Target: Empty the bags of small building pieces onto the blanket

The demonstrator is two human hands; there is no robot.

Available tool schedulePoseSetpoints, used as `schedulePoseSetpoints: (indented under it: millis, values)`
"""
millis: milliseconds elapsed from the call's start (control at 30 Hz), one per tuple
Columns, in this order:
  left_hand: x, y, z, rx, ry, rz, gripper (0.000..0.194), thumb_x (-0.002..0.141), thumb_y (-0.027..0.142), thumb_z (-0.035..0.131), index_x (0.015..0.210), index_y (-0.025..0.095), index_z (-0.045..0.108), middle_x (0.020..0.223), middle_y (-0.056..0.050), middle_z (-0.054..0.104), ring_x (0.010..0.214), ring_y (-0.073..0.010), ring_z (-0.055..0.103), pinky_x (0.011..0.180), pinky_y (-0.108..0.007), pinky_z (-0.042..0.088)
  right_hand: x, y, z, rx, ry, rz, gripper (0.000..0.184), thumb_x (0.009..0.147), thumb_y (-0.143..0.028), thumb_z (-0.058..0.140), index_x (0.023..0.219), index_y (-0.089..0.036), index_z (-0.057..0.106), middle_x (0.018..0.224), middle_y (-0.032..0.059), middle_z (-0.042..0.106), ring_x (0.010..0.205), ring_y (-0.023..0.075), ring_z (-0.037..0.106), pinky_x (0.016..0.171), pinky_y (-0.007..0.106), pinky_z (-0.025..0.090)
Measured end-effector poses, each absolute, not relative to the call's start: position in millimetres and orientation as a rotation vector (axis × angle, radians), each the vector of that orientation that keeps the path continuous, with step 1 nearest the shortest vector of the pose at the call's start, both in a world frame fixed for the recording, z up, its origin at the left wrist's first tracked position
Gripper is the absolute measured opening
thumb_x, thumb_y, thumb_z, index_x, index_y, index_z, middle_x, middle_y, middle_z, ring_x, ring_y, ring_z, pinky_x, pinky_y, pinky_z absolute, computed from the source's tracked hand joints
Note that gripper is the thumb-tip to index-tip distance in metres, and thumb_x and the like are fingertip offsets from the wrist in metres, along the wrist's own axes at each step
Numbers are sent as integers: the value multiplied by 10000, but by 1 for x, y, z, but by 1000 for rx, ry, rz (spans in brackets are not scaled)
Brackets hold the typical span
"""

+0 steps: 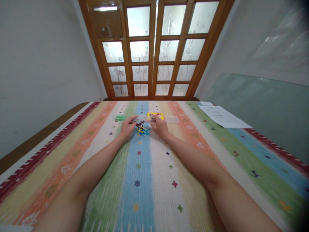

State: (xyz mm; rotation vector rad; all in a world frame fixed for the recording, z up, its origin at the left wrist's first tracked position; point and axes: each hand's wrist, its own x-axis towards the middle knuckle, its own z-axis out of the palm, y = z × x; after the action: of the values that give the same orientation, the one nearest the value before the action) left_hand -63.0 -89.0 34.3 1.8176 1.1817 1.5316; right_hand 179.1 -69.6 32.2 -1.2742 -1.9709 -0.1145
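Left hand [128, 127] and right hand [159, 126] pinch opposite ends of clear plastic packaging [142, 119], bag or box unclear, by the small colored pieces [143, 131]; likely light, slick, flimsy, best held at its end edges.

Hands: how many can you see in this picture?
2. The left hand is just left of the small colourful pieces; the right hand is right of them, in front of the yellow packet. No others show.
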Motion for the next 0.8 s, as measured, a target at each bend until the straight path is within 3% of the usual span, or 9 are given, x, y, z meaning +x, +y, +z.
schedulePoseSetpoints:
  millis: [267, 533, 667, 800]
  values:
    - [-60, -101, 43, 2096, 1199, 1458, 484, 867, 149, 628, 1325, 243, 757, 1222, -75, 767, 1067, -263, 687, 1044, -431, 520, 186, -63, 29, -1276, -1888, -40, 356, 1007, -308, 444, 1247, -165, 664, 881, 80, 770, 736, 234, 686, 698, 293, 465]
    - [-60, -107, 47, 2151, 1193, 1475, 453, 901, 185, 632, 1330, 261, 754, 1292, -76, 736, 1164, -286, 656, 1145, -471, 469, 188, -60, 26, -1211, -1880, 22, 320, 1006, -308, 477, 1257, -189, 636, 1115, 113, 782, 906, 252, 725, 823, 333, 537]
    - [-57, -103, 45, 1981, 1182, 1530, 510, 916, 254, 682, 1426, 265, 686, 1353, -92, 699, 1171, -281, 658, 1036, -435, 554, 186, -59, 24, -1079, -1897, 1, 351, 1053, -294, 382, 1285, -195, 627, 1212, 140, 749, 1092, 271, 706, 969, 399, 550]
    - [-53, -93, 39, 1667, 1077, 1558, 656, 919, 326, 727, 1548, 266, 553, 1302, -109, 697, 1043, -227, 701, 884, -368, 610, 180, -65, 26, -927, -1958, -15, 408, 1092, -355, 364, 1398, -220, 597, 1307, 154, 707, 1253, 292, 643, 1106, 480, 514]
